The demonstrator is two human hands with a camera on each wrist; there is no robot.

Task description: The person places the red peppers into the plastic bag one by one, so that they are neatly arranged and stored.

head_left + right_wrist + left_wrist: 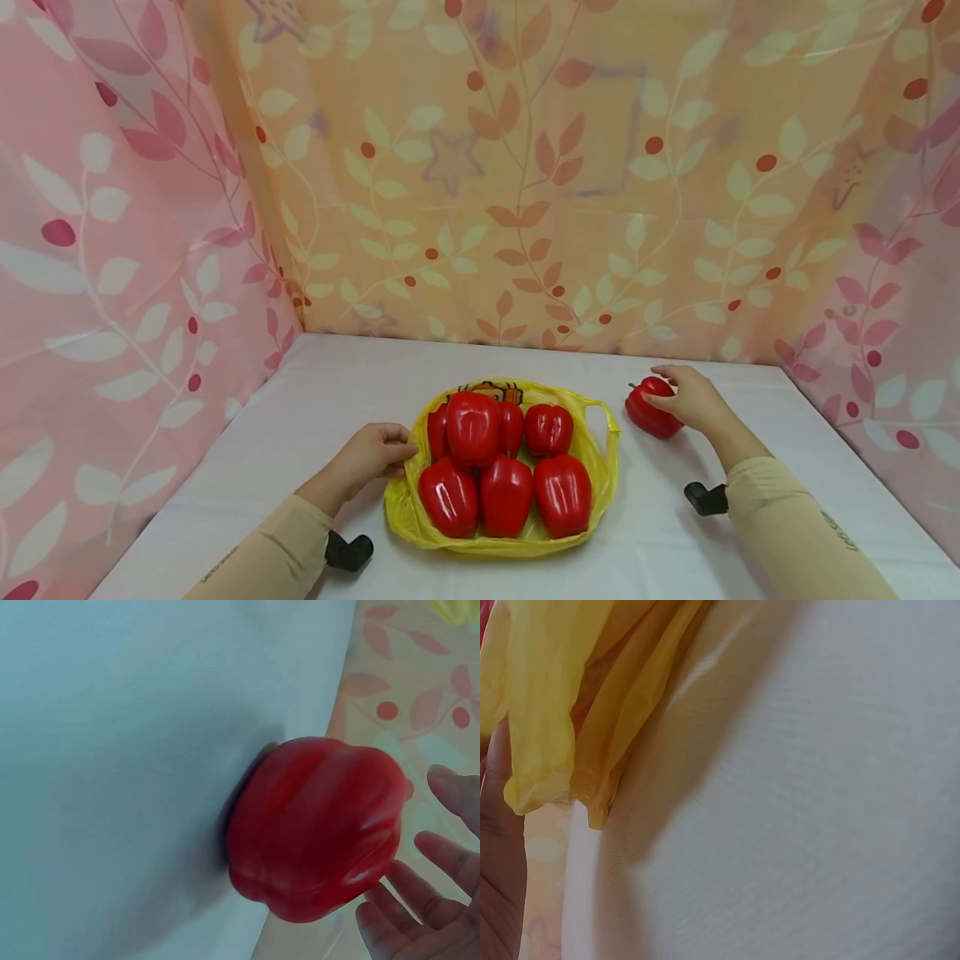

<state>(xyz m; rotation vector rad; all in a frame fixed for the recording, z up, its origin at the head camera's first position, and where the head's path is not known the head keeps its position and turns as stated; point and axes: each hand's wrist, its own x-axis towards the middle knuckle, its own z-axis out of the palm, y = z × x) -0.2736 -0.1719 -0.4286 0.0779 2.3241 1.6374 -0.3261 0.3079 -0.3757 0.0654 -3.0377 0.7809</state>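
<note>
A yellow plastic bag (600,492) lies spread on the table with several red bell peppers (507,496) inside its rolled-open rim. At the bag's left edge, my left hand (375,454) holds the rim; in the left wrist view, yellow plastic folds (544,697) partly cover the fingers. To the right of the bag, a single red bell pepper (651,408) lies on its side on the table. Over it reaches my right hand (693,400). The right wrist view has the right hand's fingers (420,896) spread beside the pepper (319,825), not curled round it.
A white cloth covers the table (330,367). Patterned curtains stand behind it (465,208) and at both sides. One bag handle loop (611,429) sticks out to the right. Black wrist mounts (348,552) hang below both sleeves.
</note>
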